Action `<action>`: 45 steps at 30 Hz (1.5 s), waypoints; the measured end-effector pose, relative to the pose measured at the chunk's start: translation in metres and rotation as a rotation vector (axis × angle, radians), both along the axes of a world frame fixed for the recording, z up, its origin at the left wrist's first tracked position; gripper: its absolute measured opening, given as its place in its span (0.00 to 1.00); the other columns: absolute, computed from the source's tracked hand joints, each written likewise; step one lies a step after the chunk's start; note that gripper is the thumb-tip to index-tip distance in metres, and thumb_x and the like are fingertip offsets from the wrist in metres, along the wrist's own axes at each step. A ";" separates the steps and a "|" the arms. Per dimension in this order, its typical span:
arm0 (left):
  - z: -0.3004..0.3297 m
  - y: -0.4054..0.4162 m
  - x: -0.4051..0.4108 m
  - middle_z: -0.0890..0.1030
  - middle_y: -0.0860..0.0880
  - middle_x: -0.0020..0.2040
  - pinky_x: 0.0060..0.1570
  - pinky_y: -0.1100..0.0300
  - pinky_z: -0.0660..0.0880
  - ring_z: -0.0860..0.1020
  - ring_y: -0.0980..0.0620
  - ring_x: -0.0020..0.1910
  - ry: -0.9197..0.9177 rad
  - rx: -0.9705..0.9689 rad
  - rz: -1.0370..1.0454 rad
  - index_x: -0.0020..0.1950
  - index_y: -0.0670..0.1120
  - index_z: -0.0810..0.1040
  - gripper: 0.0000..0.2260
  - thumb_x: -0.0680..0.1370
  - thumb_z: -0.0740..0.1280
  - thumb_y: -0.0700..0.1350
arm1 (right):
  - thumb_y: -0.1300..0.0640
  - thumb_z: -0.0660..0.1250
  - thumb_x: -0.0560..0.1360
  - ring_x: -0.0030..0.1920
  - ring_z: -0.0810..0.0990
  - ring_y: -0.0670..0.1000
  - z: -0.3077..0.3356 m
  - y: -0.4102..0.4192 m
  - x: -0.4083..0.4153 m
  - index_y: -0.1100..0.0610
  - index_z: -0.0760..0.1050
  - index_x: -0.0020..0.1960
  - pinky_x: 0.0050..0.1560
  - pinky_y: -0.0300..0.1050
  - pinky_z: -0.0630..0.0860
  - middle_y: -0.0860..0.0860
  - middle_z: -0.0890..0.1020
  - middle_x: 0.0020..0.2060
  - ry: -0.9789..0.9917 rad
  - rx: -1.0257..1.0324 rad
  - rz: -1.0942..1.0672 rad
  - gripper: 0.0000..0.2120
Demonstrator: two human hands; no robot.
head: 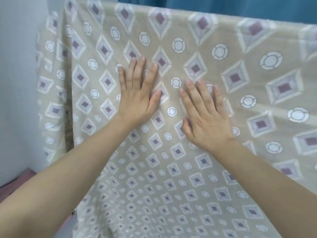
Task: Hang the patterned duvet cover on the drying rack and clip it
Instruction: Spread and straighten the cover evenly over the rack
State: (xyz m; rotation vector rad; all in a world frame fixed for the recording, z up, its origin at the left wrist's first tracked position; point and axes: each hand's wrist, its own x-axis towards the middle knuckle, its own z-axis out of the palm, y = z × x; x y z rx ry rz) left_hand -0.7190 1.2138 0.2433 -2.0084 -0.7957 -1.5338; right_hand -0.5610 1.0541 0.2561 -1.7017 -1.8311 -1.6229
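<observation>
The patterned duvet cover (pixel 240 69), beige with white diamonds, purple centres and white rings, hangs draped over a bar along the top of the view and fills most of it. The drying rack itself is hidden under the cloth. My left hand (pixel 137 93) lies flat on the cover near the middle, fingers spread and pointing up. Just right of it and a little lower, my right hand (pixel 205 115) presses flat on the cloth in the same way. Neither hand grips anything. No clip is in view.
A pale wall (pixel 18 83) stands at the left, close to the cover's hanging left edge. A teal curtain (pixel 223 7) hangs behind the top of the cover. A strip of reddish floor (pixel 20 179) shows at lower left.
</observation>
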 end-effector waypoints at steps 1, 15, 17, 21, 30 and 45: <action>-0.006 0.000 -0.001 0.60 0.36 0.76 0.72 0.32 0.49 0.57 0.36 0.76 0.016 -0.007 0.002 0.77 0.44 0.60 0.26 0.81 0.59 0.53 | 0.53 0.59 0.74 0.77 0.52 0.58 -0.007 0.000 -0.001 0.61 0.54 0.78 0.76 0.61 0.46 0.57 0.54 0.78 0.005 -0.036 0.001 0.35; -0.145 -0.012 -0.007 0.60 0.38 0.77 0.72 0.33 0.50 0.56 0.37 0.76 0.320 -0.227 -0.022 0.77 0.46 0.63 0.26 0.80 0.61 0.51 | 0.49 0.49 0.74 0.78 0.45 0.58 -0.104 -0.015 -0.019 0.63 0.49 0.78 0.76 0.58 0.39 0.58 0.49 0.78 0.007 -0.382 -0.206 0.36; -0.163 -0.012 -0.010 0.59 0.39 0.78 0.72 0.33 0.50 0.55 0.37 0.77 0.364 -0.260 -0.026 0.78 0.47 0.61 0.26 0.81 0.61 0.51 | 0.49 0.47 0.73 0.78 0.45 0.58 -0.120 -0.019 -0.018 0.63 0.51 0.78 0.76 0.58 0.39 0.59 0.49 0.78 0.047 -0.415 -0.225 0.36; -0.207 -0.017 -0.021 0.56 0.41 0.79 0.73 0.35 0.49 0.53 0.39 0.78 0.422 -0.345 -0.024 0.79 0.49 0.59 0.27 0.80 0.60 0.51 | 0.49 0.44 0.72 0.78 0.48 0.59 -0.160 -0.031 -0.017 0.64 0.54 0.77 0.76 0.59 0.40 0.60 0.52 0.78 0.083 -0.506 -0.225 0.36; -0.265 -0.032 -0.034 0.52 0.40 0.79 0.73 0.35 0.49 0.49 0.38 0.78 0.494 -0.471 -0.032 0.80 0.50 0.52 0.30 0.79 0.58 0.51 | 0.50 0.42 0.72 0.78 0.45 0.58 -0.201 -0.041 -0.016 0.63 0.50 0.77 0.76 0.59 0.41 0.58 0.50 0.78 0.097 -0.590 -0.228 0.36; -0.142 -0.001 -0.036 0.56 0.40 0.77 0.71 0.34 0.54 0.53 0.40 0.78 0.129 -0.309 -0.131 0.78 0.48 0.56 0.26 0.81 0.56 0.51 | 0.52 0.56 0.72 0.78 0.49 0.57 -0.075 0.001 -0.026 0.62 0.53 0.78 0.76 0.58 0.45 0.57 0.52 0.78 0.104 -0.304 -0.091 0.36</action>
